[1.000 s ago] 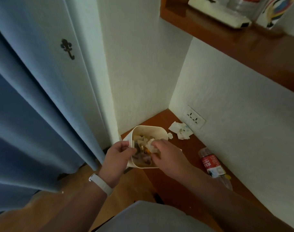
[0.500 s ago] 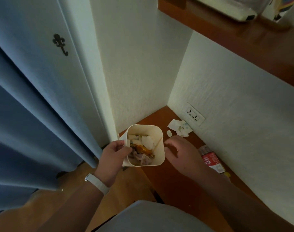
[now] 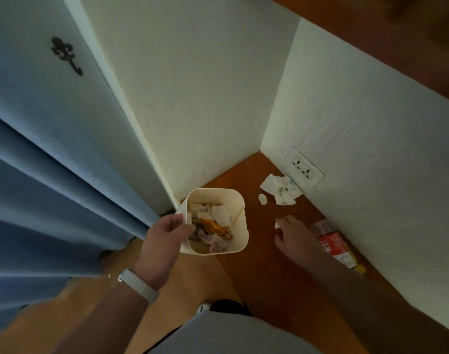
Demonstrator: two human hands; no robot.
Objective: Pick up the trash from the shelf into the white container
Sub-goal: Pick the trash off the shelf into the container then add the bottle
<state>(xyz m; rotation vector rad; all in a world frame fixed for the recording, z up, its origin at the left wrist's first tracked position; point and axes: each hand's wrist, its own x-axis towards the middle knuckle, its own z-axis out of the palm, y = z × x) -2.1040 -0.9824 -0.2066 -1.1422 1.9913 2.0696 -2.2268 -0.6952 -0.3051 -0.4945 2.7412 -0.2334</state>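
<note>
My left hand (image 3: pixel 164 232) grips the left rim of the white container (image 3: pixel 240 221), held over the edge of the brown wooden shelf (image 3: pixel 277 282). Paper scraps and an orange wrapper lie inside it. My right hand (image 3: pixel 293 236) hovers low over the shelf with fingers relaxed, its fingertips at a small white scrap (image 3: pixel 277 225). Torn white paper pieces (image 3: pixel 279 189) lie in the corner beyond it. A crushed plastic bottle with a red label (image 3: pixel 332 245) lies by the wall, just right of my right hand.
White walls close the shelf at the back and right, with a wall socket (image 3: pixel 305 171) low on the right wall. A blue curtain (image 3: pixel 39 200) hangs at the left, and a dark hook (image 3: pixel 67 56) sits on the wall above it. An upper wooden shelf (image 3: pixel 397 34) overhangs.
My right hand left the container, where it dropped paper, and moved right and forward over the shelf toward the scraps. The left hand keeps its hold on the container.
</note>
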